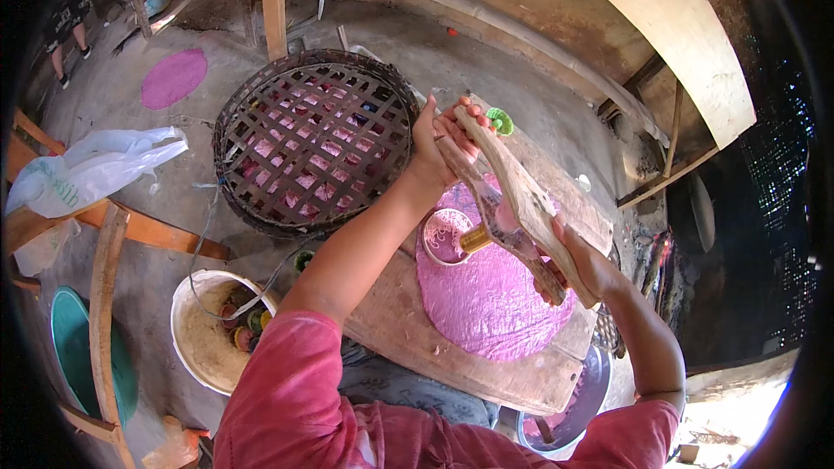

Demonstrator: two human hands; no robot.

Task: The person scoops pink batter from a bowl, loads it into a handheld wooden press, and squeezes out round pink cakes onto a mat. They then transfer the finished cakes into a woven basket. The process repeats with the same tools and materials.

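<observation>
My left hand (443, 143) grips the upper end of a wooden press (512, 187) made of two long, weathered pieces, and my right hand (573, 269) grips its lower end. Pink material (508, 217) shows between the pieces, and a brass-coloured cylinder (475, 238) sticks out from them. Beside the cylinder is a small round dish (441, 234) with pale strands on a pink surface. It rests on a large pink, wrinkled round sheet (482, 326) lying on a wooden board (382, 317). A green cup (500, 120) sits beyond my hands.
A woven basket (243, 95) over pink contents lies ahead-left. Around the left are a plastic bag (104, 165), wooden frames (113, 243), a white bucket (195, 330) and a green tub (74, 339). A metal basin (591, 399) is below right. Someone's legs (74, 43) show at top left.
</observation>
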